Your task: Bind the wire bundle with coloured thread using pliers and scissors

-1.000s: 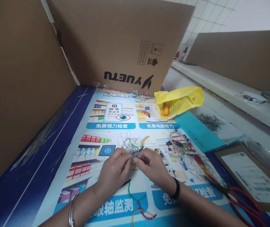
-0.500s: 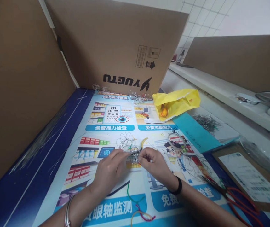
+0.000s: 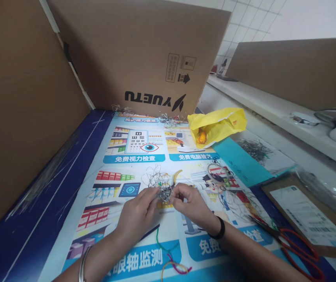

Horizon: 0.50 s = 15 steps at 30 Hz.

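A loose tangle of thin silvery wire (image 3: 156,176) lies on the printed sheet, a denser clump of metal bits (image 3: 165,194) at its near side. My left hand (image 3: 140,209) is at the left of this clump, thumb and fingers closed on the wire. From the other side, my right hand (image 3: 189,201) pinches wire at the clump's right edge. What exactly sits between the fingertips is too small to make out. Just beyond my right fingers rests a yellow curved piece (image 3: 176,176). Coloured cords (image 3: 170,256) in green, magenta and yellow lie nearer me, between my forearms.
Red-handled scissors (image 3: 291,243) lie at right, beside a labelled package (image 3: 311,215). A wire coil (image 3: 218,173) is beyond my right hand. Behind stand a yellow bag (image 3: 223,121), a turquoise strip (image 3: 238,162) and a metal pile (image 3: 254,149). Cardboard panels (image 3: 141,51) wall the back and left.
The whole view has shifted slightly. My left fingers have moved a little over the clump. My right hand keeps its pinch at nearly the same spot.
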Tool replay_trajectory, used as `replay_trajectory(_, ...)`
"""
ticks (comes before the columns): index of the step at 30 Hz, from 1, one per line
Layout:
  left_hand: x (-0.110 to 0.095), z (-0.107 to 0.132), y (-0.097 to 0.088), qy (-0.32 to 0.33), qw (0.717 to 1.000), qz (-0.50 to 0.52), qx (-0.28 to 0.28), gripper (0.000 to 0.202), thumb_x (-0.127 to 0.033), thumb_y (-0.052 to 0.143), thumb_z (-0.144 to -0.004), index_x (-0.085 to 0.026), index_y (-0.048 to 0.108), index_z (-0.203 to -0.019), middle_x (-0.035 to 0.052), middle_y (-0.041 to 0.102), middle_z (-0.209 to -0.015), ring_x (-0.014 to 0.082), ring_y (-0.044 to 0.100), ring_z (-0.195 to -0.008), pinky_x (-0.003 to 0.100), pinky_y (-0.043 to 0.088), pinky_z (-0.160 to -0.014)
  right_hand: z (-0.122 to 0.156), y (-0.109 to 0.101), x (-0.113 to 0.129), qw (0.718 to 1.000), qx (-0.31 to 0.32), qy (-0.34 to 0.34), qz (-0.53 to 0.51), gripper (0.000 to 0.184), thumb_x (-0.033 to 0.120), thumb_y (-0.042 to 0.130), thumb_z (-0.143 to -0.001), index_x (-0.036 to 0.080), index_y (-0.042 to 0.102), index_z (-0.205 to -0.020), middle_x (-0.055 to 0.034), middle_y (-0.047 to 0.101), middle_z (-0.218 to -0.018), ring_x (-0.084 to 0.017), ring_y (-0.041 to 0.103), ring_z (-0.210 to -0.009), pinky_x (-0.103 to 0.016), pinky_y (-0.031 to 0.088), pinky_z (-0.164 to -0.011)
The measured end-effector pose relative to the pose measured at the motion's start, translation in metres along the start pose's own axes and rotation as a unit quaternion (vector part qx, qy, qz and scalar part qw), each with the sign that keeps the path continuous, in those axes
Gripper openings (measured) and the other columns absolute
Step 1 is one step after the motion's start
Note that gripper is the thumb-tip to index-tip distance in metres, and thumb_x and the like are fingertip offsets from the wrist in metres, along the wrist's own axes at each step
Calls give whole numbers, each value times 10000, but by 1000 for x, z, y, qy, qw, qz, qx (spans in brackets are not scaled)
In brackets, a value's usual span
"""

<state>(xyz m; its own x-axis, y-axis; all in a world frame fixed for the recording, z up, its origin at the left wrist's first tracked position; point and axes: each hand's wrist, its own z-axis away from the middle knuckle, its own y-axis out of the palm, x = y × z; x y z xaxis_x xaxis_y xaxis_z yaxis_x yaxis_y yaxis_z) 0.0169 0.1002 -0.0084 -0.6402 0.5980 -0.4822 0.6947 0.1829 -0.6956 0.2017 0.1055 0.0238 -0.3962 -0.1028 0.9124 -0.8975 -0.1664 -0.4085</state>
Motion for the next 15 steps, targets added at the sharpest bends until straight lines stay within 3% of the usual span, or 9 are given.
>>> replay_trajectory(5,-3,2,0,3,1000,3,-6,314,-160,431,-876,-179,528,-1174,104,705,-1025,212,688,-888,338,596,-710,0,-1,-2,999,21,5,-28,66,125,528,-679,168,515,-630,43,477,-574,-82,430,-526,-190,347,-497)
replay_trajectory(15,-12,-1,-4,-58,994,96,5,300,-142,481,-849,-180,555,-1137,82,684,-1019,189,654,-930,324,567,-773,-1,-6,-6,997,46,10,-67,52,157,556,-674,174,518,-643,38,488,-578,-93,435,-555,-210,357,-538)
